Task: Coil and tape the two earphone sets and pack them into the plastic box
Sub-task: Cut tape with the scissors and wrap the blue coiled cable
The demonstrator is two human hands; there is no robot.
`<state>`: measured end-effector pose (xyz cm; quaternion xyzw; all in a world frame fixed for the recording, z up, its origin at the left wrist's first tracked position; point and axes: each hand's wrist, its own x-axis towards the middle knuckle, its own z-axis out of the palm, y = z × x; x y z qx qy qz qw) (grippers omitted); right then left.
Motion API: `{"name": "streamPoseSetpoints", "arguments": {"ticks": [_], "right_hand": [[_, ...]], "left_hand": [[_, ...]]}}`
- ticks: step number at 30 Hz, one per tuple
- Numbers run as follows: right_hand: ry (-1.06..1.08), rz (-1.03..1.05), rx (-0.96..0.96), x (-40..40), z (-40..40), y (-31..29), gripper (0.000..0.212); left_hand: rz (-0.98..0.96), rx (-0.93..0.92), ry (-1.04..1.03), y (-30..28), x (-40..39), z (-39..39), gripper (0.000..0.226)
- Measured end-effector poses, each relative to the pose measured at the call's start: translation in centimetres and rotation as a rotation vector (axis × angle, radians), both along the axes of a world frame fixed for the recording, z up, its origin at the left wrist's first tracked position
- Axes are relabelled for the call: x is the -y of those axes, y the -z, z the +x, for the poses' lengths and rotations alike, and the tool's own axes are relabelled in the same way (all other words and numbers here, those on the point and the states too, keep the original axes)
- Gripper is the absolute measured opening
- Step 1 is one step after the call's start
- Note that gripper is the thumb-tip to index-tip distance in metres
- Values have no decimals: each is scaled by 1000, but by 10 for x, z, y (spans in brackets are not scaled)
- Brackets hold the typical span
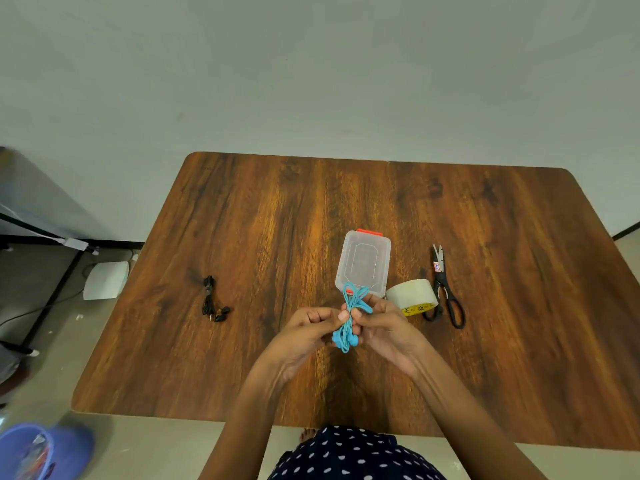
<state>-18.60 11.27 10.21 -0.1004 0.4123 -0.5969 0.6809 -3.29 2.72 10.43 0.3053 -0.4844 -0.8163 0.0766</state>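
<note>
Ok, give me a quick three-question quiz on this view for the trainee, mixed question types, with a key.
1. True or false: the black earphones lie inside the plastic box.
2. Multiple choice: what do both hands hold? A) scissors B) blue earphones C) tape roll
3. Fill in: the tape roll lies between the box and the ______.

Key
1. False. They lie on the table, apart from the box, on the person's left.
2. B. The left hand and right hand pinch the blue earphones in a bundle above the table.
3. Scissors, which lie closed to the right of the roll.
</note>
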Motion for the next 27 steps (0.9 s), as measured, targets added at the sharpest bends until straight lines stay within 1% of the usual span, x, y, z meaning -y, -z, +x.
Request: {"name": "streamPoseSetpoints", "arguments": {"ticks": [3, 5, 9, 12, 14, 17, 19, 21, 24, 27], "right_hand": [[26, 11, 43, 0, -1, 2, 35], [32, 17, 51, 0, -1, 5, 40], [-37, -37, 45, 4, 0, 5, 49], [-39, -62, 79, 5, 1, 7, 53], [-1, -37, 132, 3, 2, 11, 54], [82, 71, 161, 0, 0, 18, 57], [94, 131, 102, 0, -2, 19, 52], [99, 199, 31, 1, -3, 19, 43], [134, 288, 9, 2, -4, 20, 29], [129, 333, -8, 2, -5, 22, 23]], "left_hand": [[-46, 3, -32, 0, -2, -1, 33], [-90, 17, -70, 1, 0, 1, 35], [-117, 17, -129, 5, 0, 1, 36], [-140, 15, -161, 6, -2, -1, 32], [-160, 23, -194, 8, -2, -2, 29], [-170, 50, -302, 12, 0, 1, 30], [-176, 66, -372, 15, 1, 2, 30], [-181, 78, -430, 17, 0, 3, 31], [-185, 108, -496, 19, -1, 5, 33], [-187, 147, -581, 22, 0, 6, 27]]}}
